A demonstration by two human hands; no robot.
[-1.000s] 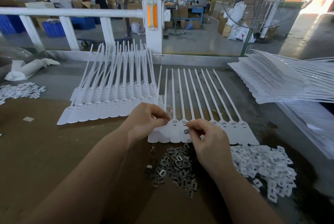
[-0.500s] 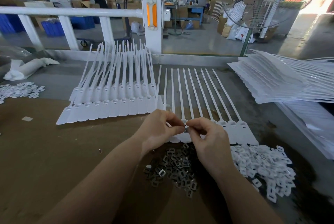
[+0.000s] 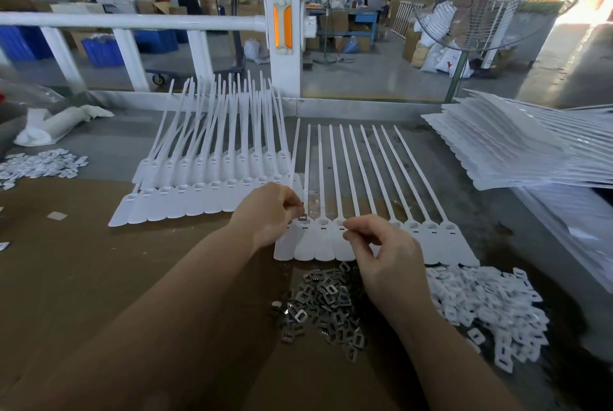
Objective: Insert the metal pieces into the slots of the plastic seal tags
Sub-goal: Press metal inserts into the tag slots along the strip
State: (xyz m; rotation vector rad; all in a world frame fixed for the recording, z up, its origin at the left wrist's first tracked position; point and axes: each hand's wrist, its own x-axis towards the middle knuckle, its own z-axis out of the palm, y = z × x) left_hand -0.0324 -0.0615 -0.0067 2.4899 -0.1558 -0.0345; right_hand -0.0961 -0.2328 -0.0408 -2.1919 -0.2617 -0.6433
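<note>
One small toothed metal piece (image 3: 302,218) sits at the slot end of a white plastic seal tag, pinched between the fingertips of the left hand (image 3: 268,211), whose fingers are curled together on it. That tag belongs to the joined strip of seal tags (image 3: 335,241) lying flat on the table (image 3: 83,278) in front of the person, flag ends toward the body and long thin tails fanning away toward the rail. The right hand (image 3: 384,254) hovers just beside the left, over the middle tags of the same strip; its thumb and forefinger are drawn together at the tips, the other fingers loosely curled, and I cannot tell whether anything is held between them.

Just near the strip's flag ends, close under the right wrist, lies a loose heap of grey metal pieces (image 3: 325,304). To the right of that heap, and touching the strip's right corner, spreads a larger heap of small white plastic caps (image 3: 491,308). Left of the worked strip, and partly overlapping its leftmost tail, lie several more strips of seal tags stacked together (image 3: 199,185), their tails pointing up toward the white railing (image 3: 132,22). A tall fanned stack of tag sheets (image 3: 517,148) rests at the table's right side. Far left sit another small pile of white caps (image 3: 39,163) and a crumpled white bag (image 3: 56,123). Beyond the rail stand a white post with an orange reflector (image 3: 282,29) and a large pedestal fan (image 3: 491,2).
</note>
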